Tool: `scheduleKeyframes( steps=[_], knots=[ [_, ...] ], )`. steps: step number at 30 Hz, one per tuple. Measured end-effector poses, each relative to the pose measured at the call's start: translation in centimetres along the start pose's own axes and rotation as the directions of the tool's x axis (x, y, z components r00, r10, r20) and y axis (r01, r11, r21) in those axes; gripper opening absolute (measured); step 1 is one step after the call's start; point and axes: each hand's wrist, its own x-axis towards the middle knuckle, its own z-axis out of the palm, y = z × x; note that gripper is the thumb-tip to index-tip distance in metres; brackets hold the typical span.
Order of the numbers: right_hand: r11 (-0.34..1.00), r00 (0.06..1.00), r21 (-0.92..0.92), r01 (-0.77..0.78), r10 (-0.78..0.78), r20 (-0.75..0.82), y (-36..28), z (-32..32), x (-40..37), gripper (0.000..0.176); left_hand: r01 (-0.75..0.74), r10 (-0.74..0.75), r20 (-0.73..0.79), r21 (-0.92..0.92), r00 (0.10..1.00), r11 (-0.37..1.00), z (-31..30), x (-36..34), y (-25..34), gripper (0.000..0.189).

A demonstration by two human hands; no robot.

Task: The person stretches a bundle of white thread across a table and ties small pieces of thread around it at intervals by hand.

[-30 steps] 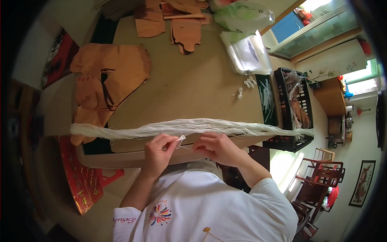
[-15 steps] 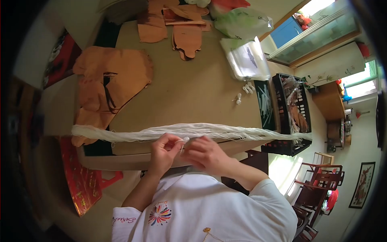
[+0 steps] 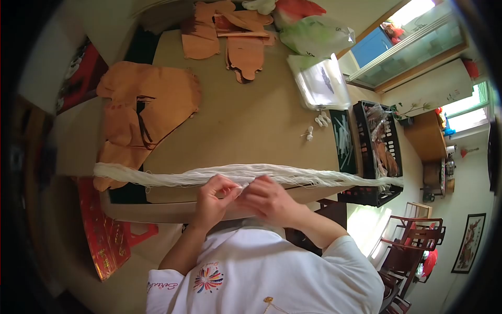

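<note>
A long hank of white thread (image 3: pixel 230 172) lies across the near edge of the table, its strands loosely spread in the middle. In front of it, my left hand (image 3: pixel 212 203) pinches a small white thread bundle (image 3: pixel 241 189) between thumb and fingers. My right hand (image 3: pixel 269 201) is closed close beside it, fingers bent at the same bundle and slightly blurred. What sits between the right fingertips is mostly hidden. Farther back on the table lie small tied white thread bundles (image 3: pixel 309 134).
Tan cut-out leather-like pieces (image 3: pixel 151 104) lie at the left and back of the table (image 3: pixel 240 115). Clear plastic bags (image 3: pixel 321 83) and thin translucent sticks (image 3: pixel 342 138) are at the right. Beyond them stands a black crate (image 3: pixel 361 112). A red printed bag (image 3: pixel 102 235) is below left.
The fingers of my right hand have come closer to my left fingertips, covering more of the small white bundle. The view has shifted slightly, and the table items stay put.
</note>
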Motion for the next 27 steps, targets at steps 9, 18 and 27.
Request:
scheduleKeyframes(
  steps=[9,18,27],
  knots=[
    [0.969,0.975,0.116,-0.220,0.221,0.005,4.4,4.6,-1.8,0.005,0.076,-0.084,-0.070,-0.109,0.994,0.991,0.1,-0.1,0.7,0.007],
    [0.951,0.948,0.191,-0.241,0.273,-0.165,2.7,-0.4,0.9,0.011,0.037,-0.034,0.113,-0.025,0.993,0.999,0.5,0.3,1.8,0.008],
    [0.996,0.994,0.006,-0.090,0.091,-0.067,0.5,1.5,0.2,0.010,0.089,-0.075,-0.132,0.100,0.988,0.991,-0.8,1.4,1.0,0.007]
  ],
)
